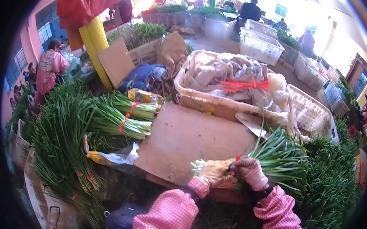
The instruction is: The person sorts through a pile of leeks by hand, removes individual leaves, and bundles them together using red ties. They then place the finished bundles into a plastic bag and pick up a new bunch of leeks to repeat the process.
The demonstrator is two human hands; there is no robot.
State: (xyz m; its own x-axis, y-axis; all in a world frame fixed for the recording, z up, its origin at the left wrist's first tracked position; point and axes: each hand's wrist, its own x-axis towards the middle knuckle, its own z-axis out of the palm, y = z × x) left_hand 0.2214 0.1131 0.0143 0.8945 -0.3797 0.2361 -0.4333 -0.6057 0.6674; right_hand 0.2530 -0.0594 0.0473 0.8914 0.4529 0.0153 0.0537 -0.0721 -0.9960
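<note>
My left hand (216, 172), in a worn yellowish glove, is wrapped round the pale stem end of a bunch of chives (279, 156). Close beside it my right hand (250, 171), also gloved, has its fingers pinched on a red tie (232, 173) that goes round the stems. The leaves fan out to the right, past my right hand. Both hands are over the near right edge of a brown board (190, 139). Tied chive bunches (136, 128) with red bands lie at the board's left side.
A flat blade (251, 124), like a cleaver's, lies at the board's far right corner. Behind it stands a white crate (232, 101) holding cloth and red ties (245, 85). Loose greens are heaped left (62, 126) and right (330, 180). A person (49, 71) is at the left.
</note>
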